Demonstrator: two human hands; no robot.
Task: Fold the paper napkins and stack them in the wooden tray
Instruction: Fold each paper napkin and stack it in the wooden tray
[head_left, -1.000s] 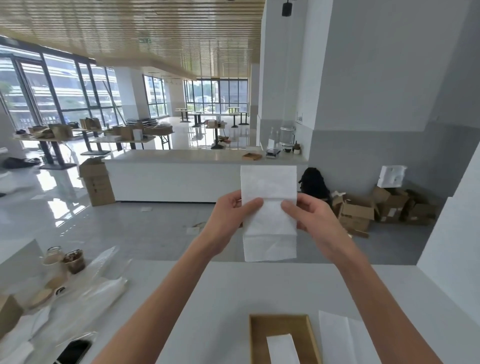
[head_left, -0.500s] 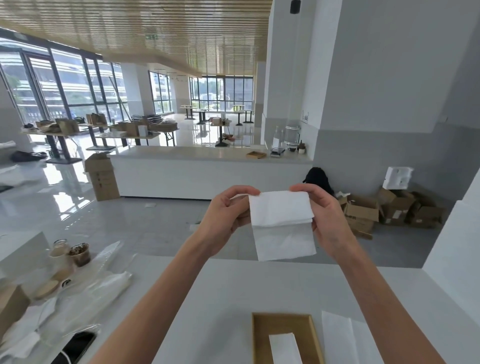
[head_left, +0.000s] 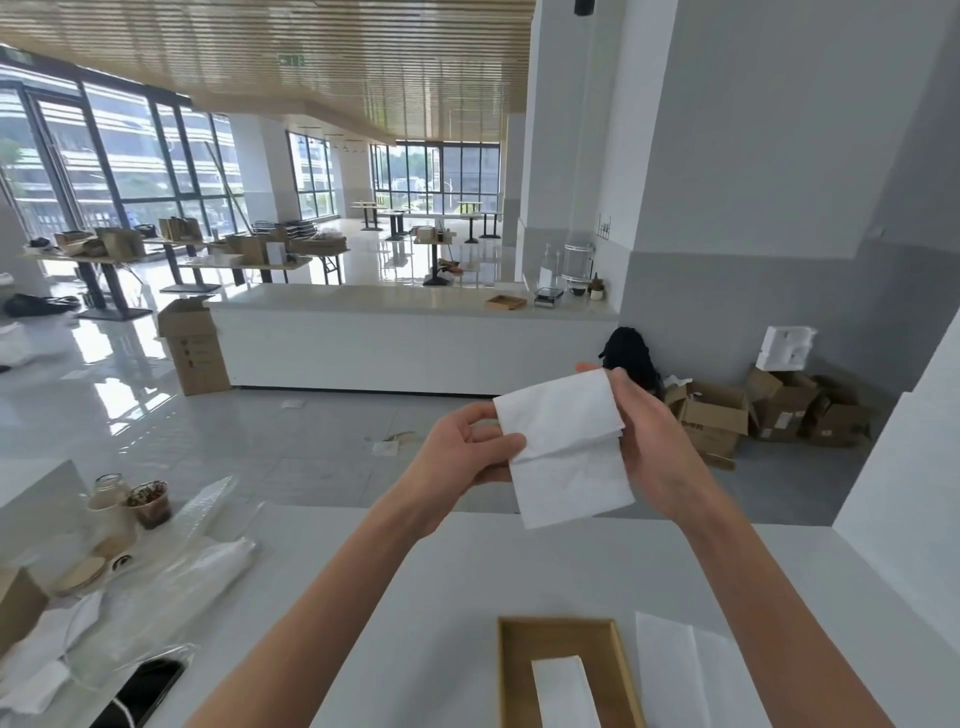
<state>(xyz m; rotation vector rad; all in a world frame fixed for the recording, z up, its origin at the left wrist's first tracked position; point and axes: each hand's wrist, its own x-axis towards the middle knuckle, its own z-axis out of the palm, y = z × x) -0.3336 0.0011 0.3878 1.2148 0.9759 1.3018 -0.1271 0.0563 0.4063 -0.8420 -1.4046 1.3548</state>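
– What has changed since a second ago?
– The napkin (head_left: 563, 447) was a tall open sheet then. Now its top part is folded down over the front, and it has tipped so that its right side sits higher.
– Who has hold of it?
– Both hands. The left hand (head_left: 467, 449) pinches the left edge between thumb and fingers, right where the flap ends. The right hand (head_left: 652, 447) is curled round the right edge, with one fingertip showing above the top corner.
– Where is it?
– Up in the air, over the far edge of the white counter (head_left: 467, 582), touching nothing but the hands.
– And the wooden tray (head_left: 506, 670)?
– It lies on the counter close to the person, cut off by the bottom of the view, with one folded napkin (head_left: 563, 691) in it. Just right of it lie flat napkins (head_left: 691, 675), overlapping.
– Anything else?
– Off to the left are clear plastic bags (head_left: 171, 571), a dark phone (head_left: 137, 693), and a cup (head_left: 150, 501) beside a jar (head_left: 110, 486).
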